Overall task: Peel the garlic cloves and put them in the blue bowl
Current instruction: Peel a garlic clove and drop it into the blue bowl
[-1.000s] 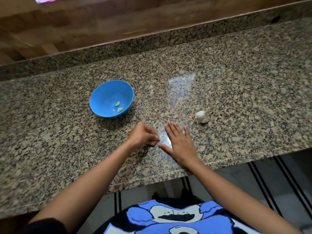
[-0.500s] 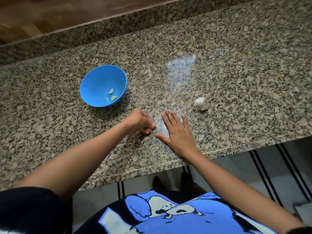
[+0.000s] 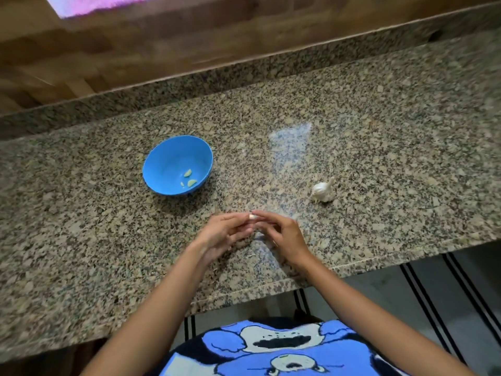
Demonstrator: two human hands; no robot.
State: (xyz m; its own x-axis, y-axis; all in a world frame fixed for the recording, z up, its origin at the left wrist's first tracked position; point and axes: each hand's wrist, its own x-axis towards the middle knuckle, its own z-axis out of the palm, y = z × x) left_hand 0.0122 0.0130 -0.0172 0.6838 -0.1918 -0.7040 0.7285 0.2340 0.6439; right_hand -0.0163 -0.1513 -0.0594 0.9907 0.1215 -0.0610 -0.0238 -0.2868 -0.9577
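A blue bowl (image 3: 162, 156) stands on the granite counter, left of centre, with a few peeled pale cloves (image 3: 188, 173) inside. A white garlic head (image 3: 322, 190) lies to the right. Just above the counter near its front edge, my left hand (image 3: 222, 234) and my right hand (image 3: 284, 234) meet at the fingertips. Both pinch one small whitish garlic clove (image 3: 253, 216) between them. Motion blur hides how far its skin is off.
The speckled granite counter (image 3: 379, 147) has a raised back ledge and a wooden wall behind. Its front edge runs just below my wrists. A striped floor mat (image 3: 433, 280) lies below on the right. Thin flakes of skin lie under my hands.
My right hand has lifted off the counter, where it lay flat. My left hand has opened out of its fist. Both now meet on a clove above the counter.
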